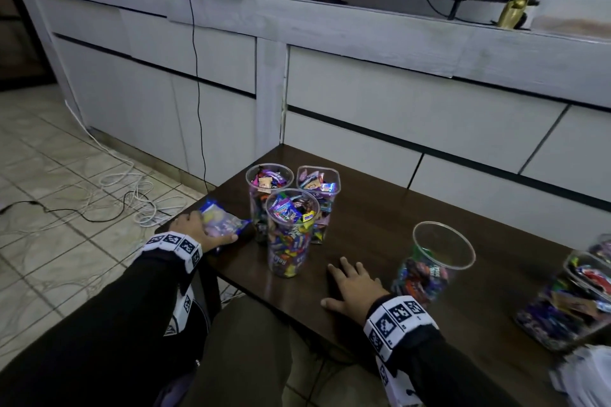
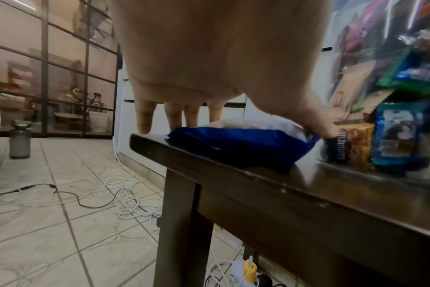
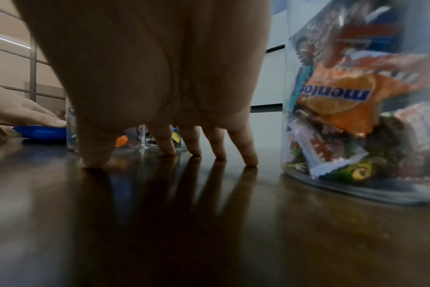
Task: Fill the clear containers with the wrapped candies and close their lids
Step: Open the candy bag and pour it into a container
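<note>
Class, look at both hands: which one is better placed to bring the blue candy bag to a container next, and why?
Probably the left hand: it already rests on the blue candy bag. The right hand lies flat on the table, holding nothing.

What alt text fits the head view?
Left hand rests on a blue candy bag at the table corner; right hand lies flat. Three full, lidless containers stand between them.
</note>
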Motion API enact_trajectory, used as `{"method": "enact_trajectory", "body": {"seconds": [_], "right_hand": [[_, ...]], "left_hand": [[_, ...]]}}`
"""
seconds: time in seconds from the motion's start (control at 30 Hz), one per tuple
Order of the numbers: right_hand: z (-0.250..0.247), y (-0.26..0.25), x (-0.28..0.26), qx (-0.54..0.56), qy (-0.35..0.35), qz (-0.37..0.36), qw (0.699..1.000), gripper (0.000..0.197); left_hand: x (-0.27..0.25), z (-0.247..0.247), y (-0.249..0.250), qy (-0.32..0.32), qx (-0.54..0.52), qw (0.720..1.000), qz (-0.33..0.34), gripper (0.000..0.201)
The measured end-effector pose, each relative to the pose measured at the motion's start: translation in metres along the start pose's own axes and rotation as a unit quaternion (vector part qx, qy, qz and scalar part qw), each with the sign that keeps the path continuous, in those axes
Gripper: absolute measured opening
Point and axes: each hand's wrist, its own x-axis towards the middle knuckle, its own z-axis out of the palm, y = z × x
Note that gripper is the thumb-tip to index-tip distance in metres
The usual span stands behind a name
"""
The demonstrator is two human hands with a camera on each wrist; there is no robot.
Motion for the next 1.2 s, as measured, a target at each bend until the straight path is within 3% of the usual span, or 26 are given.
{"method": "enact_trajectory", "body": {"seconds": [0.2, 0.4, 0.6, 0.8, 0.9, 1.07, 1.2], "right_hand": [[-0.001, -0.001, -0.004, -0.002, 0.004, -0.006, 1.000, 0.081], [-0.001, 0.009, -0.012, 0.004, 0.009, -0.038, 0.999, 0.079], [0.002, 0.017, -0.021, 0.008, 0.017, -0.063, 0.998, 0.076], [-0.001, 0.024, -0.033, 0.001, 0.015, -0.077, 0.997, 0.071], [-0.001, 0.029, -0.040, 0.002, 0.022, -0.087, 0.996, 0.059], [-0.001, 0.042, -0.059, 0.126, 0.163, -0.088, 0.974, 0.022], [-0.005, 0.053, -0.079, 0.286, 0.244, -0.106, 0.921, 0.040]], "left_hand": [[0.004, -0.006, -0.006, -0.005, 0.030, 0.999, 0.021, 0.093], [-0.019, -0.011, -0.017, -0.070, 0.005, 0.984, 0.166, 0.072], [-0.068, -0.006, -0.010, -0.122, 0.049, 0.924, 0.358, 0.073], [-0.094, -0.003, 0.019, -0.147, 0.071, 0.884, 0.438, 0.067], [-0.105, 0.002, 0.043, -0.160, 0.059, 0.845, 0.507, 0.074], [-0.125, 0.016, 0.094, -0.106, 0.001, 0.790, 0.604, 0.083], [-0.134, 0.028, 0.129, -0.024, 0.005, 0.753, 0.657, 0.082]]}}
